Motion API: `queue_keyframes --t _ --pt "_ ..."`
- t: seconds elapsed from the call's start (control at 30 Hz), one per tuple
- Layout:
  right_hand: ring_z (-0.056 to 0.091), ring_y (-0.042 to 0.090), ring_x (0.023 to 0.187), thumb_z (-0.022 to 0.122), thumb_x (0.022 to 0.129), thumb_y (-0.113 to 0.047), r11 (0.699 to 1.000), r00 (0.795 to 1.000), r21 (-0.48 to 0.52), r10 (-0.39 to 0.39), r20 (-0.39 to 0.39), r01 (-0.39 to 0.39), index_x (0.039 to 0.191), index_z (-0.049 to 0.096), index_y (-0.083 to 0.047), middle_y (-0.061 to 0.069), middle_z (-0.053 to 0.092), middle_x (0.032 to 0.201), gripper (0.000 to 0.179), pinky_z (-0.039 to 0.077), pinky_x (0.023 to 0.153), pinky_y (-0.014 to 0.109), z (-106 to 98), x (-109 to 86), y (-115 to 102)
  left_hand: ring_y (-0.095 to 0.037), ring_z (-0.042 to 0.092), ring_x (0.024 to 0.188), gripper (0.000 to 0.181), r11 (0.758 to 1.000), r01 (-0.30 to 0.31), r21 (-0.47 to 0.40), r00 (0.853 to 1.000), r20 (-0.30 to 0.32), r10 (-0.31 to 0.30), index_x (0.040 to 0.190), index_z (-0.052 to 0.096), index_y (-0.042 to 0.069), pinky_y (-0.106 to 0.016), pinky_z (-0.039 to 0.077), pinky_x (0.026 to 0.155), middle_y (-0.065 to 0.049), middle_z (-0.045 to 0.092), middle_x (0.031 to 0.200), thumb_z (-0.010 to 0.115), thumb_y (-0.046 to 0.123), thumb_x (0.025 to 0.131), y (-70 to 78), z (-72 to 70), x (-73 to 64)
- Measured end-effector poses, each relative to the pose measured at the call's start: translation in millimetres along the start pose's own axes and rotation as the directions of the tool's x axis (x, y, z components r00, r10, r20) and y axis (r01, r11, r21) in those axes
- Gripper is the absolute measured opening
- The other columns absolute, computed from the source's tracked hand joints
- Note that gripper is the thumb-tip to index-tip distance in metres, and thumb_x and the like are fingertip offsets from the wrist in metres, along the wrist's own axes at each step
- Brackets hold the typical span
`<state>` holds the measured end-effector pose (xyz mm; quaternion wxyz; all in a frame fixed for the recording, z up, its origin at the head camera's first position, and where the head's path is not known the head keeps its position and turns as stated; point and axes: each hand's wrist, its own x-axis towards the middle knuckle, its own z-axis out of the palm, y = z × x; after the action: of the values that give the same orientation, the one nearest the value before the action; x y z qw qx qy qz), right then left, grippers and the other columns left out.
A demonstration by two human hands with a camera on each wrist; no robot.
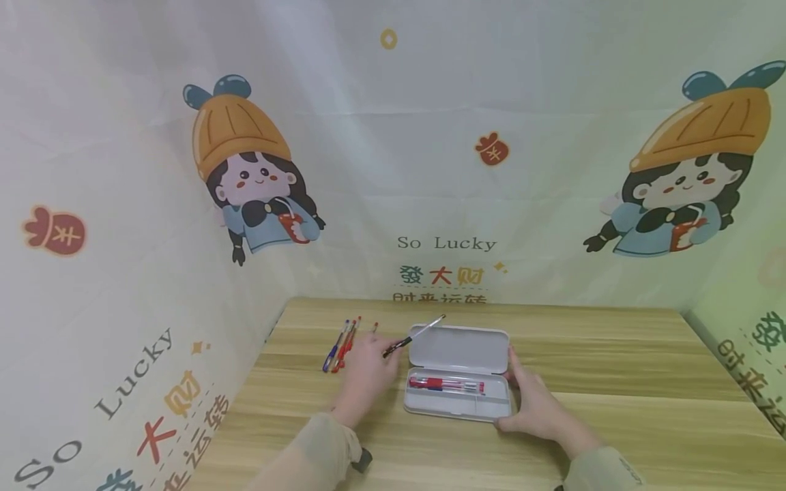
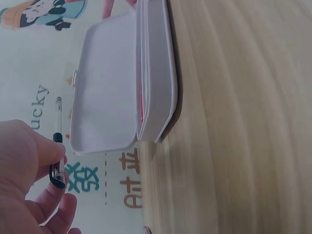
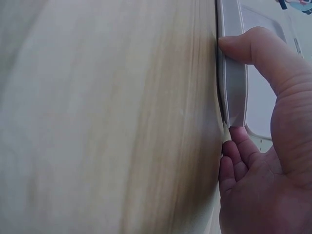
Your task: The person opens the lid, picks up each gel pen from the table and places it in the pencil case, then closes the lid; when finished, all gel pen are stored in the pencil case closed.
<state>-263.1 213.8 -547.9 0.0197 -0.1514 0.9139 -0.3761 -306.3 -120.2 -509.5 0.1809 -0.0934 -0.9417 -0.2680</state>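
Observation:
My left hand (image 1: 371,368) pinches a clear-barrelled pen with black ends (image 1: 424,331) between thumb and fingers, held slantwise by the left edge of a white pencil case (image 1: 459,349). In the left wrist view, the same pen (image 2: 58,139) stands out past the thumb. The case lies open with its lid tipped back. Red-gripped pens (image 1: 437,384) lie in the rear compartment, with a bit of blue below them. My right hand (image 1: 540,408) grips the case's right end. From the right wrist view, the thumb (image 3: 243,45) presses its front wall and the other fingers curl round the end.
Left of the case, a blue pen (image 1: 333,349) and red pens (image 1: 346,346) lie on the wooden table (image 1: 614,368). One more red-tipped pen (image 1: 375,326) shows partly behind the left hand. A printed cloth (image 1: 393,170) hangs round the table's back and sides.

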Motion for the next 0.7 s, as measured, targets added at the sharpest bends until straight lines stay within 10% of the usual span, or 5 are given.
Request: queue_keyframes --t 0.7 --pt "0.048 0.049 0.144 0.102 0.062 -0.027 1.0 1.0 0.009 0.019 0.003 -0.019 0.173 0.0 0.006 0.026 0.063 0.15 0.154 0.034 0.126 0.075 -1.2 -1.0 -2.5 -0.025 0.066 0.104 0.024 0.991 -0.11 0.082 0.966 0.242 0.087 0.124 0.084 0.026 -0.045 0.053 0.092 -0.007 0.078 0.116 0.078 0.031 0.101 20.9 26.9 -9.7"
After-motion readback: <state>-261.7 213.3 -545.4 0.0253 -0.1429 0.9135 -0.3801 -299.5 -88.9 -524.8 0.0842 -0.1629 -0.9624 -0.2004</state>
